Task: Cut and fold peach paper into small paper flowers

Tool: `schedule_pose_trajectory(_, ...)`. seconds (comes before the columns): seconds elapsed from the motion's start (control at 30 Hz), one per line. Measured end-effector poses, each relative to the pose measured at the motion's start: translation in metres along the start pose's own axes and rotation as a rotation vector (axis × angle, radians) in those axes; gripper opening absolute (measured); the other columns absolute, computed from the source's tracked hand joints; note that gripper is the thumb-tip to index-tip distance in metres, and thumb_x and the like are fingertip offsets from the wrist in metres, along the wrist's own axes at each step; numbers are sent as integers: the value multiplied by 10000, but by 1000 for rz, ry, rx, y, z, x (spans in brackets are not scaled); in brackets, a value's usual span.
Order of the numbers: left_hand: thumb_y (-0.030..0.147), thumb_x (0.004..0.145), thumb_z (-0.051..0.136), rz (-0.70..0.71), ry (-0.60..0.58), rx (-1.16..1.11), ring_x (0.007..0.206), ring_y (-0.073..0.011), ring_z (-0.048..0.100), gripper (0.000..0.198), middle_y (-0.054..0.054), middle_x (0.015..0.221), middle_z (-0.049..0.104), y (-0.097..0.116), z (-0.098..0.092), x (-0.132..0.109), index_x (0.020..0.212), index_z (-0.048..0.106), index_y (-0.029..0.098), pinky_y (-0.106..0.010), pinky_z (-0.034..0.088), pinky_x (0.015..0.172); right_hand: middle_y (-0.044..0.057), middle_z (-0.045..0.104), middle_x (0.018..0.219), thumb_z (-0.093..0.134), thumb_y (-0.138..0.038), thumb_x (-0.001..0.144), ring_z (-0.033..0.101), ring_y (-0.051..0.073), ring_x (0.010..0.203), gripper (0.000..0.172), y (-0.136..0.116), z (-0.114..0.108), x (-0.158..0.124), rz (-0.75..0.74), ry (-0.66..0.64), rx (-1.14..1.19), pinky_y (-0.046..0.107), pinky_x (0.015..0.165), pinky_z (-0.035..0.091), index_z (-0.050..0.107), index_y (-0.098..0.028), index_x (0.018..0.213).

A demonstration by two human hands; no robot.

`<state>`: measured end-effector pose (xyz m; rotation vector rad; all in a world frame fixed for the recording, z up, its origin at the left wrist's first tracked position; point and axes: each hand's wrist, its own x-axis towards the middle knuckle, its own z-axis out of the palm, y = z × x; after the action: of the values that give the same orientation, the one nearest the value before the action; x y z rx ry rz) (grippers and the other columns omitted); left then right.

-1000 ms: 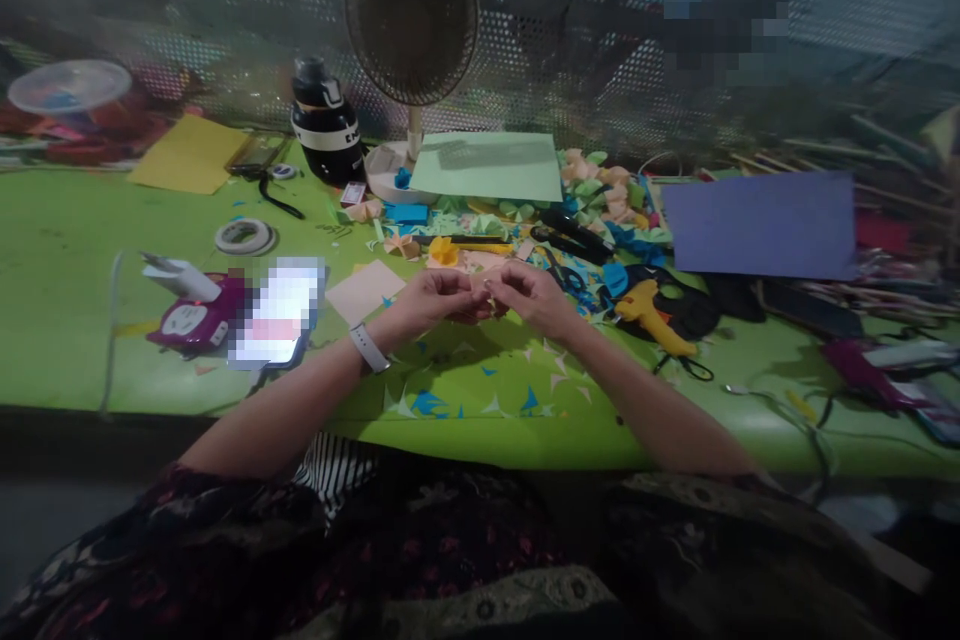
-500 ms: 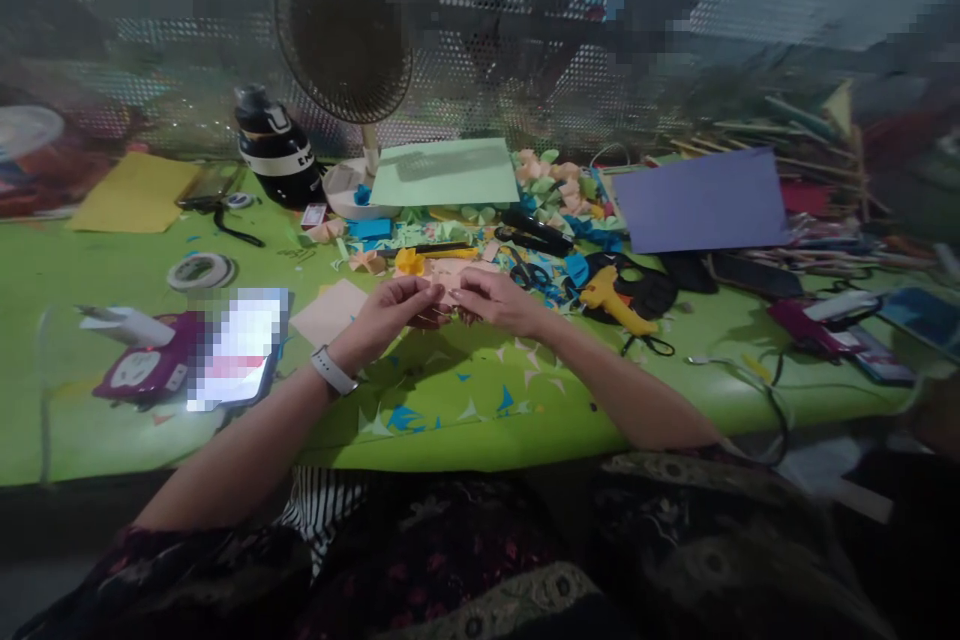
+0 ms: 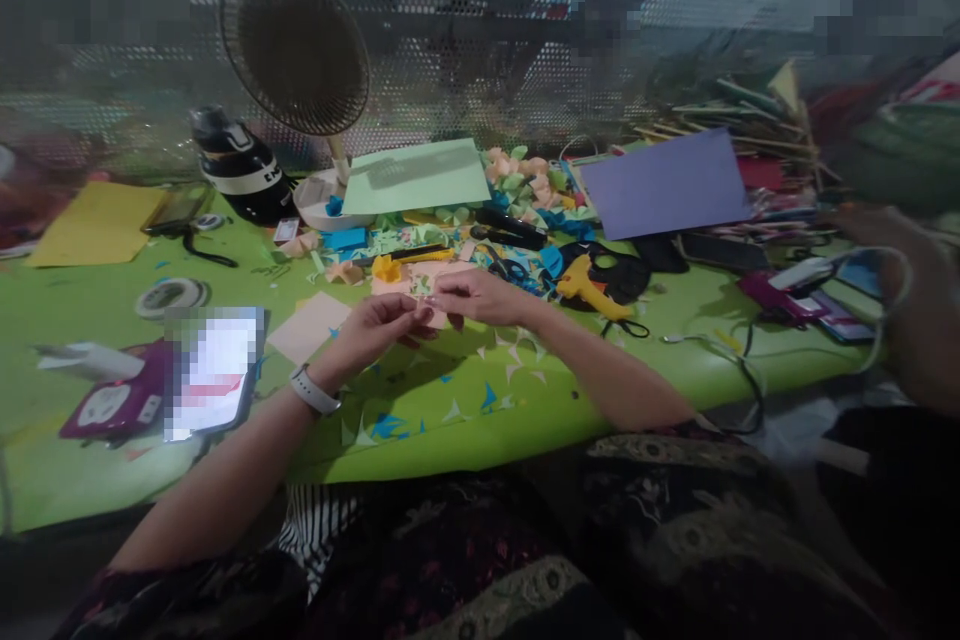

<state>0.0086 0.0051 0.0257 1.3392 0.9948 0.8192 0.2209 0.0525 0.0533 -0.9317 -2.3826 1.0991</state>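
My left hand [image 3: 382,328] and my right hand [image 3: 476,298] meet above the green table cover, fingers pinched close together. Between the fingertips is something small and pale, mostly hidden, perhaps paper; I cannot make it out. Just behind them lie peach paper [image 3: 390,282] and a yellow paper flower [image 3: 387,268]. A peach sheet [image 3: 309,325] lies left of my left hand. Small white and blue paper scraps [image 3: 388,425] are scattered on the cover in front of my hands. Black scissors [image 3: 510,270] lie beyond my right hand.
A lit phone [image 3: 217,375] and a purple power strip [image 3: 124,395] are at left. Behind stand a black bottle [image 3: 244,170] and a fan [image 3: 296,45]. A yellow glue gun [image 3: 589,288] and purple sheet [image 3: 667,185] lie right. Another person's arm [image 3: 919,310] is at far right.
The view has turned slightly, so most things sit further left. Another person's arm now reaches in at the far right. My hands remain together, fingers pinched.
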Motion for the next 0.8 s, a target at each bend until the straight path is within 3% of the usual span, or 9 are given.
schedule_pose_trajectory(0.07,585,694,794,-1,31,3,723,-187,731,472,-60,781,744,-2,-1,1,786,638,149,-257,575,625,29,667,723,457,-342,930,598,142,655,263,7,-19,-4,144,62,-122,266,653,431,579,-181,761)
schedule_pose_trajectory(0.17,565,705,794,0,58,-6,674,-163,716,454,-57,758,740,-5,-2,5,769,633,145,-258,580,641,82,712,820,537,-253,843,645,207,768,138,25,-47,-9,434,279,-598,285,656,411,632,-172,783)
schedule_pose_trajectory(0.23,565,712,789,3,49,-20,665,-156,714,454,-58,758,740,-9,-2,7,782,641,141,-267,589,663,112,731,869,573,-248,804,668,259,845,125,39,-59,-10,649,189,-785,297,653,415,663,-168,767)
schedule_pose_trajectory(0.3,563,718,785,9,36,-38,671,-156,718,453,-61,772,743,-12,-2,9,796,644,140,-276,597,683,128,741,995,600,-299,798,676,290,929,177,52,-64,-9,744,97,-855,302,661,431,694,-168,873)
schedule_pose_trajectory(0.47,540,721,794,8,-11,-96,659,-144,718,440,-80,813,760,-18,-1,12,812,656,132,-282,603,692,106,728,1127,611,-315,789,674,269,1006,333,79,-66,-7,731,73,-873,289,701,455,670,-189,1091)
schedule_pose_trajectory(0.63,460,757,792,2,-38,-149,675,-140,720,374,-90,833,762,-22,-3,15,840,648,125,-293,599,699,65,746,1007,594,-284,782,687,212,917,226,92,-75,-8,701,28,-777,253,683,454,689,-193,966)
schedule_pose_trajectory(0.8,401,796,772,38,-54,-197,695,-136,724,314,-79,824,747,-26,-3,17,829,645,116,-289,598,705,106,731,1024,631,-351,753,681,258,933,268,99,-78,-7,728,86,-853,283,653,444,673,-208,976)
